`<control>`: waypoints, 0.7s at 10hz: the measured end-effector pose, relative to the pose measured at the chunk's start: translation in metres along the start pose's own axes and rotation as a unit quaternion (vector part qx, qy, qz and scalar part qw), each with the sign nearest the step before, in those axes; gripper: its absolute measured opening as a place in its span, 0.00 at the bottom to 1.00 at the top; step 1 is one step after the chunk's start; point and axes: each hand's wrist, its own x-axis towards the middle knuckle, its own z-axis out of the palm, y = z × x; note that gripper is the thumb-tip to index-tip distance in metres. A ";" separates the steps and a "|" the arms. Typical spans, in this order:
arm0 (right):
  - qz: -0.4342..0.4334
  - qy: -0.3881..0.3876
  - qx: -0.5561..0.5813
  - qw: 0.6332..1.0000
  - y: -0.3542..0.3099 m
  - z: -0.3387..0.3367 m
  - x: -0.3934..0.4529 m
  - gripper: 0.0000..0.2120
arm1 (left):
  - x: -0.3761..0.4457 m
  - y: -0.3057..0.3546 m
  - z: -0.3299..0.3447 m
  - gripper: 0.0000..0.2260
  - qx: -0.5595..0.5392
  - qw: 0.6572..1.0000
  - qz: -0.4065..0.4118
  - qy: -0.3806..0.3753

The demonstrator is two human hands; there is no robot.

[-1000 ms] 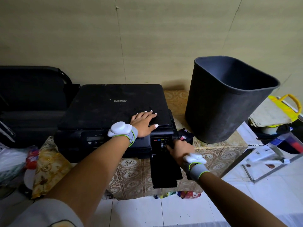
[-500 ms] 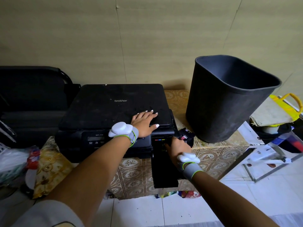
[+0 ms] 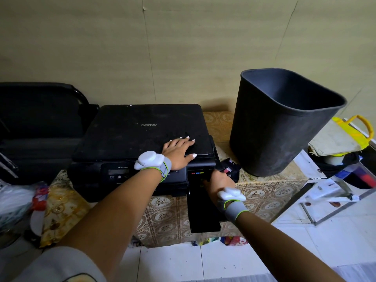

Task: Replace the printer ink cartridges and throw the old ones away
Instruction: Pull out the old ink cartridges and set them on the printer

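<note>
A black Brother printer (image 3: 132, 135) sits on a table under a patterned cloth (image 3: 264, 192). Its front cartridge door (image 3: 203, 216) hangs open, below a row of colour marks (image 3: 197, 173). My left hand (image 3: 179, 150) lies flat on the lid's right front corner, fingers spread, holding nothing. My right hand (image 3: 218, 180) reaches into the cartridge bay; its fingertips are hidden in the dark opening. A few loose cartridges (image 3: 228, 169) lie on the cloth just right of the printer. A tall dark waste bin (image 3: 274, 139) stands behind them.
A black chair (image 3: 40, 119) stands left of the printer, with plastic bags (image 3: 16, 200) beneath it. To the right are a yellow-handled bag with papers (image 3: 341, 137) and a metal frame (image 3: 335, 202) on the white tiled floor.
My right hand has moved left and forward, deeper into the cartridge bay. My left hand has stayed flat on the lid.
</note>
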 end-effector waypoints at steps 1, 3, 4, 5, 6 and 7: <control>0.005 -0.001 0.000 1.000 0.000 0.000 0.000 0.15 | 0.000 0.000 0.000 0.26 0.001 1.000 0.000 0.000; 0.001 -0.006 -0.024 1.000 0.000 -0.001 -0.001 0.17 | 0.000 0.000 0.000 0.26 0.000 1.000 0.000 0.000; -0.007 -0.011 -0.031 0.999 0.000 -0.003 -0.002 0.18 | 0.000 0.000 0.000 0.26 -0.001 1.000 0.000 0.000; -0.009 -0.016 -0.045 0.999 0.000 -0.006 -0.002 0.19 | 0.000 -0.001 0.001 0.26 -0.002 1.000 0.002 -0.003; -0.008 -0.021 -0.057 0.998 -0.001 -0.011 0.000 0.20 | 0.000 -0.001 0.000 0.26 -0.005 1.000 0.003 -0.002; -0.004 -0.028 -0.058 0.998 -0.003 -0.015 0.001 0.19 | 0.000 0.000 0.000 0.26 -0.004 1.000 0.002 -0.001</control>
